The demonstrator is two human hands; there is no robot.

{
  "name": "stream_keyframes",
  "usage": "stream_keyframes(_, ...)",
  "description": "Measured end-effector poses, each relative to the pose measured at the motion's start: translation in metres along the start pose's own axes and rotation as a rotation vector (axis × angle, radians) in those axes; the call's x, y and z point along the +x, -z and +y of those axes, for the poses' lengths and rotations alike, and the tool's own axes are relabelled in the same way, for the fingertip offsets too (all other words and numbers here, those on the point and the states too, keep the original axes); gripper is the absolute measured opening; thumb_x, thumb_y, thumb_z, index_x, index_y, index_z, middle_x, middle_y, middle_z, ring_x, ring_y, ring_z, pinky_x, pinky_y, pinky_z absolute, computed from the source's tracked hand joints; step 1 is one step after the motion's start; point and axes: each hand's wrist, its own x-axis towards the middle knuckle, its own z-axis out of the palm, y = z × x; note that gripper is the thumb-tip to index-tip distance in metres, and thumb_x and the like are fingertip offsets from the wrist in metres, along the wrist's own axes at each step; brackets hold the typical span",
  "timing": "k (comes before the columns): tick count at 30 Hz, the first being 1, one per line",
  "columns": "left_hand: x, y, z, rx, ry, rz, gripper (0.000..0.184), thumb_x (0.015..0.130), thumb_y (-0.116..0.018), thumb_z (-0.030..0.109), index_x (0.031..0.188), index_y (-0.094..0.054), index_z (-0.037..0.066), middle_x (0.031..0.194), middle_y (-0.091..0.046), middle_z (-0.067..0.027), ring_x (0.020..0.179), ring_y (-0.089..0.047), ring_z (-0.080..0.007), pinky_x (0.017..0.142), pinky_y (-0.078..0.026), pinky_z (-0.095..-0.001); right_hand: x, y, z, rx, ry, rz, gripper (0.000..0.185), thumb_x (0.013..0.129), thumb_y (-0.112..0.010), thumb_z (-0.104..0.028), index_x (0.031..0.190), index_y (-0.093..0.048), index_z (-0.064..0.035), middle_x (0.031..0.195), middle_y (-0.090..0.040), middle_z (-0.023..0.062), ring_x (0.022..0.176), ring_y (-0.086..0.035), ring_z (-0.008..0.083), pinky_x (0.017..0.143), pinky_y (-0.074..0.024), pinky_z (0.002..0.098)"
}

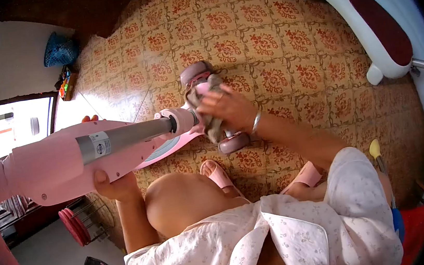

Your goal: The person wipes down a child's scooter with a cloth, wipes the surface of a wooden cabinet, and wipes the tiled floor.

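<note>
Pink plastic fills the left of the view: it's a scooter [51, 164], tipped over at a slant in front of the seated wearer, handlebar end at the left, front wheels out over the patterned floor [274, 79]. And look at the hold! The left hand [119, 186] is clasped around the broad body, thumb on the near face, fingertips peeping over the far edge. Down at the wheel end, the right hand [227, 108] lies over a brownish cloth [214, 130] bunched between the two wheels; whether its thumb closes underneath, I cannot tell. Wiping the axle area looks like the step in hand, and the next move seems to call for a steady left hold while the cloth works into the gaps. Handsome machine, too: silvery column [141, 130], small pale label [100, 143], dusky mauve wheels [233, 143], grey-ridged footboard [164, 148] showing behind.
</note>
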Motion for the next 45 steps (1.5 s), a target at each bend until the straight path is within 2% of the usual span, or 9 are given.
stream_keyframes(6,-0.004,0.000,-0.002,-0.065,0.066,-0.007,0.091,0.076,-0.064,0.051,0.140,-0.032,-0.006,0.142,-0.040,-0.0203,0.132,-0.040,-0.0307,0.110,-0.032,-0.0426,-0.003,0.034,0.052,0.510,-0.733,0.202,0.045,0.077,-0.058,0.006,0.119,-0.060,-0.0096,0.111,-0.065,0.0134,0.106,-0.062,0.0278,0.094,-0.0492,0.0350)
stream_keyframes(11,-0.001,-0.003,0.001,-0.060,0.068,-0.028,0.090,0.076,-0.065,0.050,0.140,-0.032,-0.005,0.142,-0.040,-0.0201,0.131,-0.040,-0.0292,0.111,-0.032,-0.0409,0.094,0.104,-0.020,0.903,-0.046,0.496,0.050,0.076,-0.054,0.012,0.122,-0.058,-0.0061,0.121,-0.061,0.0105,0.114,-0.058,0.0239,0.100,-0.0446,0.0354)
stream_keyframes(15,-0.005,0.009,-0.009,-0.085,0.057,-0.038,0.082,0.080,-0.062,0.043,0.141,-0.032,-0.003,0.143,-0.040,-0.0179,0.131,-0.039,-0.0281,0.110,-0.033,-0.0409,0.166,0.161,-0.092,0.855,0.340,0.502,0.069,0.078,-0.063,-0.027,0.140,-0.044,-0.0043,0.135,-0.048,0.0207,0.126,-0.046,0.0350,0.106,-0.0341,0.0421)
stream_keyframes(23,-0.012,0.007,-0.010,-0.569,0.220,-0.386,0.062,0.091,-0.054,0.026,0.144,-0.031,0.003,0.145,-0.038,-0.0118,0.132,-0.038,-0.0252,0.109,-0.034,-0.0408,0.140,0.085,-0.111,0.671,0.132,0.503,0.069,0.076,-0.063,-0.008,0.139,-0.036,0.0001,0.127,-0.047,0.0230,0.119,-0.048,0.0402,0.103,-0.0377,0.0479)
stream_keyframes(28,-0.014,-0.001,-0.009,-0.146,0.167,-0.061,0.069,0.085,-0.058,0.036,0.141,-0.035,0.002,0.138,-0.043,-0.0143,0.128,-0.042,-0.0265,0.107,-0.036,-0.0408,0.085,0.032,-0.068,0.344,0.037,0.374,0.064,0.079,-0.065,-0.013,0.136,-0.039,-0.0014,0.127,-0.047,0.0223,0.118,-0.047,0.0391,0.102,-0.0382,0.0464)
stream_keyframes(32,-0.019,0.015,-0.019,-0.036,0.297,-0.031,0.086,0.079,-0.066,0.049,0.141,-0.033,0.000,0.141,-0.040,-0.0157,0.129,-0.040,-0.0262,0.110,-0.033,-0.0402,0.075,0.037,-0.055,0.486,0.032,0.332,0.060,0.081,-0.065,-0.009,0.135,-0.039,-0.0046,0.125,-0.051,0.0193,0.116,-0.052,0.0345,0.100,-0.0411,0.0423)
stream_keyframes(35,-0.020,0.006,-0.014,-0.139,0.248,-0.042,0.072,0.080,-0.068,0.043,0.132,-0.041,0.002,0.125,-0.049,-0.0126,0.114,-0.050,-0.0245,0.097,-0.042,-0.0373,0.084,0.049,-0.052,1.248,-0.358,0.450,0.051,0.090,-0.060,-0.011,0.136,-0.040,-0.0043,0.118,-0.060,0.0126,0.106,-0.060,0.0223,0.093,-0.0475,0.0365)
stream_keyframes(42,-0.025,0.044,-0.041,0.210,0.137,-0.083,0.055,0.085,-0.065,0.034,0.127,-0.048,0.003,0.122,-0.052,-0.0134,0.109,-0.053,-0.0244,0.094,-0.045,-0.0387,0.203,0.203,-0.127,0.703,0.415,0.756,0.071,0.068,-0.070,-0.010,0.131,-0.041,0.0031,0.124,-0.054,0.0221,0.113,-0.054,0.0403,0.099,-0.0441,0.0432)
stream_keyframes(45,-0.028,0.047,-0.061,0.630,-0.130,-0.080,0.054,0.085,-0.068,0.029,0.127,-0.050,0.002,0.128,-0.052,-0.0167,0.116,-0.049,-0.0261,0.101,-0.039,-0.0415,0.221,0.205,-0.156,0.774,0.243,0.763,0.060,0.066,-0.068,-0.009,0.121,-0.045,0.0029,0.110,-0.057,0.0242,0.103,-0.057,0.0417,0.091,-0.0467,0.0455)
